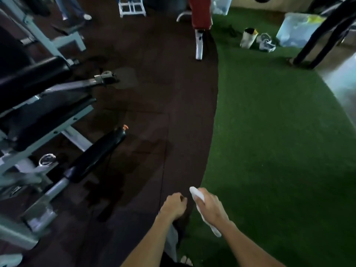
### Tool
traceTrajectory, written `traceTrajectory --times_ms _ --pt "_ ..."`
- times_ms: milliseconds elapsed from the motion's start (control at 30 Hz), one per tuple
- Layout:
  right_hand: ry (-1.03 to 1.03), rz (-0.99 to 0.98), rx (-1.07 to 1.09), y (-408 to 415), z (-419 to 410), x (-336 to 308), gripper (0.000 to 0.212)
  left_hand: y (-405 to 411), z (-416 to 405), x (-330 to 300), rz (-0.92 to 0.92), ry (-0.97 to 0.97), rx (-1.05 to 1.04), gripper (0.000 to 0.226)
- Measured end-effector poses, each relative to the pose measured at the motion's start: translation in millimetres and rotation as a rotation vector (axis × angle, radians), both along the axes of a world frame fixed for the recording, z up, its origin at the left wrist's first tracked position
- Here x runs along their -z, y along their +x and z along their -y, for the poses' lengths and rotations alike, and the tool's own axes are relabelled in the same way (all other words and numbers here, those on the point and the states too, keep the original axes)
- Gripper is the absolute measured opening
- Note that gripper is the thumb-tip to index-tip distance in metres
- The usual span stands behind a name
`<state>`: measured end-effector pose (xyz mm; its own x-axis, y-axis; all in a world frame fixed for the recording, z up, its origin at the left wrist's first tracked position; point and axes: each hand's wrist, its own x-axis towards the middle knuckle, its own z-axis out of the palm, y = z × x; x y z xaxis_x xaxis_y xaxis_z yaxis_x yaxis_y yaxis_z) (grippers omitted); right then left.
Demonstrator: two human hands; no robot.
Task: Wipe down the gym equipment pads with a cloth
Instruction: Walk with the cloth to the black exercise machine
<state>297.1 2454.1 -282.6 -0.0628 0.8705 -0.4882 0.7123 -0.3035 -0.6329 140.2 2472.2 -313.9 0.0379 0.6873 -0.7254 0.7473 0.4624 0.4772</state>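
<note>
My right hand (209, 208) grips a white cloth (197, 194), rolled so that its ends stick out above and below the fist. Beside it, my left hand (173, 206) has its fingers curled and holds nothing that I can see. Both hands hang low in the view, over the line where dark rubber floor meets green turf. At the left stands a gym machine with black pads: a thick roller pad (32, 81), a flat seat pad (38, 124), and a long black padded bar (96, 157) with an orange tip. The hands are well apart from all the pads.
A red padded bench (200, 12) on a white frame stands at the back centre. Bags, shoes and a plastic sheet (296, 31) lie on the turf at the back right, near dark chair legs (316, 45). A person's legs (71, 8) show at the top left.
</note>
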Motion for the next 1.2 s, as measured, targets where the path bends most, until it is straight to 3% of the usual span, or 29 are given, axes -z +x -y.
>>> traceTrajectory --times_ms 467,767,1033,1200 --pt "0.026 0.082 -0.101 -87 -445 -11 0.030 -105 -432 -22 0.008 0.049 -0.163 0.035" --pt "0.006 0.059 -0.424 -201 -721 8 0.033 -215 -648 -6 0.012 0.061 -0.457 0.033" --pt "0.038 0.134 -0.782 -347 -914 -2 0.031 -327 -778 -27 0.116 0.013 -0.884 0.033" --pt "0.045 0.157 -1.037 -463 -982 7 0.034 -415 -814 5 0.093 -0.015 -1.124 0.040"
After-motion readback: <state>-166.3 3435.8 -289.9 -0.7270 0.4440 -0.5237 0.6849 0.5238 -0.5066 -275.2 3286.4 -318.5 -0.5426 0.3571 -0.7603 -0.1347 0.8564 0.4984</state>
